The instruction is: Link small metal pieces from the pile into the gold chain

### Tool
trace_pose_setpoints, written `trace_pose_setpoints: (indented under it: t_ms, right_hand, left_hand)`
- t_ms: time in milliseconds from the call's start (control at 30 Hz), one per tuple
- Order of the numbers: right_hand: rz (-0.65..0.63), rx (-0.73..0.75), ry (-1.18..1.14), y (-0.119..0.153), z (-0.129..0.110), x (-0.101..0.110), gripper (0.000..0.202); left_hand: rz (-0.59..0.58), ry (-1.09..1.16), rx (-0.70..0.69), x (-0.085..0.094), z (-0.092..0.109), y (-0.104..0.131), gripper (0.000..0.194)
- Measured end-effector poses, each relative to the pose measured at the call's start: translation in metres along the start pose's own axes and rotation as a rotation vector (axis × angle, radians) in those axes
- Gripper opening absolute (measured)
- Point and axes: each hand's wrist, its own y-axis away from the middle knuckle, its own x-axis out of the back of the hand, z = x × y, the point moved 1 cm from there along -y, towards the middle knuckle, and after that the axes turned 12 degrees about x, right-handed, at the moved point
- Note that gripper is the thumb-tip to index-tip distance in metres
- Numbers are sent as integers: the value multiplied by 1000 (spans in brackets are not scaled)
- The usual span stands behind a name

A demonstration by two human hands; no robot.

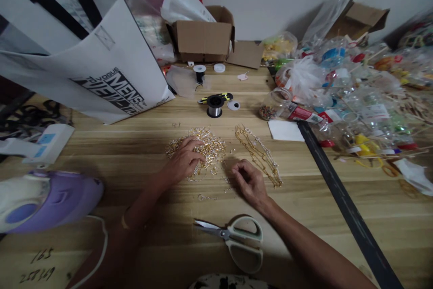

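Note:
My left hand (184, 160) rests on the left part of a pile of small gold and silver beads (211, 144), its fingers apart and touching the pieces. To the right of the pile, my right hand (248, 180) is curled in a pinch; what it holds, if anything, is too small to name. Beyond it lie gold and silver chains (259, 153), stretched out on the wooden table (152, 239). A short chain with a ring (208, 197) lies between my forearms. Nearer to me are open scissors (233, 237) with pale handles.
Wire spools (215, 106), pliers (225, 96) and a cardboard box (204, 38) stand beyond the pile. A large bag (111, 63) and a purple appliance (64, 196) are at left. Plastic bottles (368, 104), a bead jar (275, 102) and a dark strip (341, 199) are at right.

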Motion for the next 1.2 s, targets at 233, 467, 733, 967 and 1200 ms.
trace_pose_setpoints:
  t_ms: [233,467,733,967,1200]
  right_hand:
    - [-1,-1,-4,0,0,0,12]
    - [1,5,-8,0,0,-1,11]
    - [-15,-6,6,0,1,-1,14]
    - [-16,-12,6,1,0,0,15]
    - [-15,-4,11,0,0,0,14]
  left_hand:
    - [2,-68,9,-1,2,0,30]
    - [-12,-27,-7,-5,5,0,12]
    - [-8,37,-9,-6,6,1,24]
    - [20,-6,1,-6,8,0,27]
    - [87,-48,22,-12,21,1,9]
